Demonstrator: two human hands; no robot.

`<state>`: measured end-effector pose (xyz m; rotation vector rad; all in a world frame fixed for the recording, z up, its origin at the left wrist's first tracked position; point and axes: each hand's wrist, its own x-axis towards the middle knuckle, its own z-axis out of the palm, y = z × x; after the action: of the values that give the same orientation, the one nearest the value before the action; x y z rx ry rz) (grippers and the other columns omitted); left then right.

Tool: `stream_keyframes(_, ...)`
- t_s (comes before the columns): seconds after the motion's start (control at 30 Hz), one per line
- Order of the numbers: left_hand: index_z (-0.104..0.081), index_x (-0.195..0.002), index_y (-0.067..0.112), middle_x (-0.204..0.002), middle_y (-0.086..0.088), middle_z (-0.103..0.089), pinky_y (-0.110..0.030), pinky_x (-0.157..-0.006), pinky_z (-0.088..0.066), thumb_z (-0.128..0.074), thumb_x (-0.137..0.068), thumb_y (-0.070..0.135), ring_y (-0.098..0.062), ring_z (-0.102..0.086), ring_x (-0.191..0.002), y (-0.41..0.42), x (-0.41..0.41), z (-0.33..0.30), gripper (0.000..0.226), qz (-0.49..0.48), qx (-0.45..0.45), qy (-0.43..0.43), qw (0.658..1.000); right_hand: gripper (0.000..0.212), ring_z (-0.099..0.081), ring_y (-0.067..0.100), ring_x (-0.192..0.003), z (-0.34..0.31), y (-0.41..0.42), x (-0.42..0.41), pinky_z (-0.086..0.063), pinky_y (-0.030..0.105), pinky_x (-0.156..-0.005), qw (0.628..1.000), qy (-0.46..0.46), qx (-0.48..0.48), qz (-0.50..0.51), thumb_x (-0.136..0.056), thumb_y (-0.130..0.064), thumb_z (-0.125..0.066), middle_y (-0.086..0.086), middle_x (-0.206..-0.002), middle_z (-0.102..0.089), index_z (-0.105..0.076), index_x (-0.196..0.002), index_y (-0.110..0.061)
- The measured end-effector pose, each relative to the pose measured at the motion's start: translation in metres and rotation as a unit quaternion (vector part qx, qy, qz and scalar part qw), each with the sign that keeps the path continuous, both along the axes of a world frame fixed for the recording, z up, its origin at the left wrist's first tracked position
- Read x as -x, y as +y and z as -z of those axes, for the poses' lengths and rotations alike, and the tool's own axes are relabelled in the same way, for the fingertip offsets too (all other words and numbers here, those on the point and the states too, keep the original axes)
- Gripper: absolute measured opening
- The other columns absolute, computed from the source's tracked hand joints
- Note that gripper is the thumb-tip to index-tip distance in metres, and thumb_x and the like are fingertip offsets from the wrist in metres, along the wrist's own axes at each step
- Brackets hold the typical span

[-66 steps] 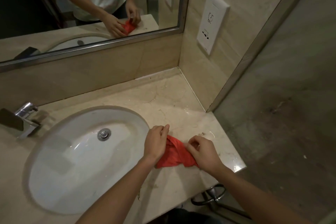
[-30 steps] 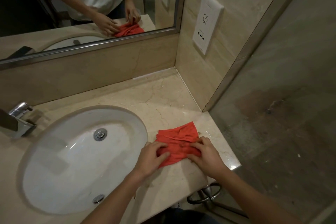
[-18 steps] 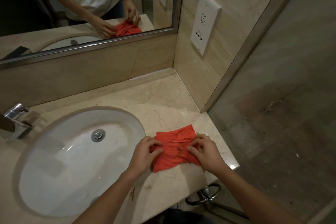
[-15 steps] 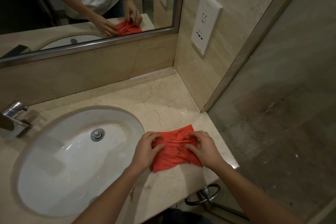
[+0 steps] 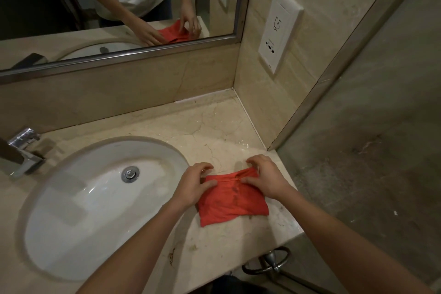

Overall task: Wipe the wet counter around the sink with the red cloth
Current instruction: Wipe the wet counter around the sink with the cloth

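The red cloth (image 5: 232, 199) lies folded flat on the beige marble counter (image 5: 214, 131), just right of the white oval sink (image 5: 59, 241). My left hand (image 5: 194, 184) pinches the cloth's far left corner. My right hand (image 5: 267, 179) pinches its far right edge. Both hands rest on the counter with the cloth between them. Water gleams on the counter beyond the cloth, towards the back right corner.
A chrome tap (image 5: 20, 150) stands at the far left behind the sink. A mirror (image 5: 119, 7) runs along the back wall. A white socket plate (image 5: 280, 28) sits on the right wall, beside a glass partition (image 5: 370, 138). A metal ring (image 5: 267, 262) hangs under the counter's front right edge.
The cloth went from bunched between my hands to spread and folded flat on the counter. My hands have shifted to its far edge, and the cloth lies slightly nearer the front.
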<state>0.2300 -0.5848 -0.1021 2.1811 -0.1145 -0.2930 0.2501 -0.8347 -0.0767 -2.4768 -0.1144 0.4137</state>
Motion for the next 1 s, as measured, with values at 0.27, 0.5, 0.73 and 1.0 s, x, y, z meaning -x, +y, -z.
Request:
stream_keyframes(0.27, -0.073, -0.087, 0.018, -0.090, -0.001, -0.061, -0.030, -0.082, -0.047, -0.078, -0.080, 0.032, -0.015, -0.057, -0.086, -0.001, -0.006, -0.002, 0.016, 0.054, -0.054, 0.042, 0.996, 0.024, -0.056, 0.011, -0.075, 0.003, -0.005, 0.005, -0.045, 0.029, -0.068, 0.992, 0.072, -0.093, 0.042, -0.074, -0.030, -0.087, 0.002, -0.083, -0.062, -0.070, -0.076, -0.013)
stream_keyframes(0.5, -0.072, -0.089, 0.015, -0.086, 0.002, -0.071, -0.027, -0.077, -0.050, -0.071, -0.088, 0.018, -0.010, -0.065, -0.083, 0.008, -0.019, -0.042, 0.003, 0.052, 0.094, 0.086, 0.990, 0.007, -0.063, 0.007, -0.067, -0.020, -0.007, 0.006, -0.048, 0.018, -0.062, 0.946, 0.101, -0.289, 0.103, -0.085, -0.007, -0.077, -0.002, -0.071, -0.067, -0.071, -0.088, -0.004)
stream_keyframes(0.73, -0.078, -0.089, 0.022, -0.090, 0.011, -0.075, -0.020, -0.083, -0.051, -0.079, -0.080, 0.013, -0.002, -0.067, -0.089, 0.020, -0.018, -0.050, 0.014, 0.032, 0.095, 0.040, 0.994, 0.012, -0.071, 0.007, -0.080, -0.035, -0.008, 0.010, -0.054, 0.021, -0.076, 0.958, 0.056, -0.270, 0.079, -0.081, -0.001, -0.078, -0.001, -0.083, -0.077, -0.080, -0.090, -0.010)
stream_keyframes(1.0, -0.079, -0.087, 0.025, -0.096, 0.013, -0.073, -0.015, -0.078, -0.047, -0.075, -0.085, 0.029, -0.001, -0.064, -0.092, 0.018, 0.019, -0.054, 0.006, 0.037, 0.047, 0.028, 0.998, 0.020, -0.068, 0.002, -0.084, -0.034, 0.000, 0.048, -0.052, 0.025, -0.080, 0.990, 0.031, -0.133, 0.027, -0.086, -0.043, -0.074, -0.012, -0.083, -0.076, -0.080, -0.084, -0.024)
